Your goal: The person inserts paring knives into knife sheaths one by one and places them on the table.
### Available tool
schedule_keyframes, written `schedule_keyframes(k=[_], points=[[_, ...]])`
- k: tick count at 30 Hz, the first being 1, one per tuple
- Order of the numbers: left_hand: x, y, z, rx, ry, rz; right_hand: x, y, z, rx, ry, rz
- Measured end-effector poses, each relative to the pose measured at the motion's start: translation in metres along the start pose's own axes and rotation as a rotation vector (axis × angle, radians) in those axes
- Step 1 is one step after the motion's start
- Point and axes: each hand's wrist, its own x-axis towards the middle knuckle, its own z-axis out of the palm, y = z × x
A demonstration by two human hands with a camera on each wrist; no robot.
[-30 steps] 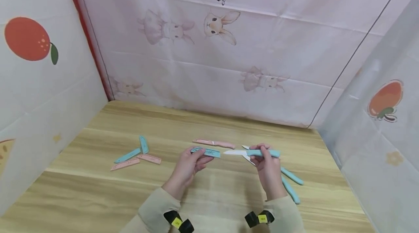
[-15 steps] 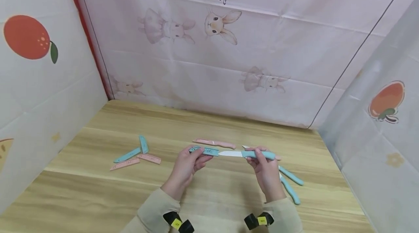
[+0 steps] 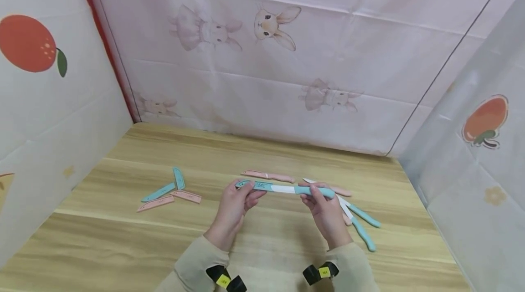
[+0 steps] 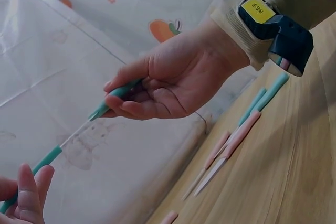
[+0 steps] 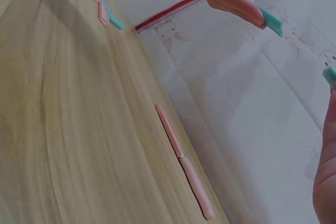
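In the head view my left hand (image 3: pixel 234 210) pinches a teal blade sheath (image 3: pixel 262 186) between thumb and fingers. My right hand (image 3: pixel 328 221) grips the teal handle of a paring knife (image 3: pixel 313 191). The white blade (image 3: pixel 284 189) points left, its tip hidden inside the sheath's mouth and part of it bare. Knife and sheath line up, held above the table. The left wrist view catches the knife handle (image 4: pixel 122 91) in the right hand's curled fingers, with the sheath (image 4: pixel 48 159) at lower left. In the right wrist view the sheath (image 5: pixel 271 23) sticks out from the left fingers.
A pink sheathed knife (image 3: pixel 268 176) lies behind the hands on the wooden table (image 3: pixel 123 246). Loose teal sheaths (image 3: pixel 159 192) and pink sheaths (image 3: pixel 156 203) lie at left. Bare knives with teal handles (image 3: pixel 364 235) and pink handles (image 4: pixel 244 135) lie at right. Printed sheets wall the table.
My right hand has brought the knife leftward, and the blade has gone from apart to partly inside the sheath. The left hand keeps its hold on the sheath.
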Motion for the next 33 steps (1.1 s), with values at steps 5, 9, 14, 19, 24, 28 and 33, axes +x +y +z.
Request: schedule_keyframes(k=[5,9,14,19,24,28,33], points=[[-0.001,-0.002,0.002,-0.006,0.049,0.002,-0.002,0.006,0.001,0.006,0.022,0.014],[-0.001,-0.005,0.003,-0.026,0.056,-0.013,-0.002,0.009,0.004,-0.017,0.006,0.029],[-0.002,-0.007,0.005,-0.035,0.057,0.007,0.0,0.012,0.007,-0.013,-0.012,0.027],[-0.002,-0.008,0.005,-0.031,0.053,0.019,0.001,0.013,0.009,-0.003,-0.013,0.032],[-0.002,-0.008,0.007,-0.031,0.056,0.025,0.001,0.015,0.012,0.008,-0.002,0.025],[-0.002,-0.009,0.008,-0.034,0.057,0.034,0.002,0.016,0.014,0.007,-0.002,0.028],[-0.002,-0.011,0.01,-0.031,0.063,0.04,0.001,0.018,0.016,0.001,0.025,0.044]])
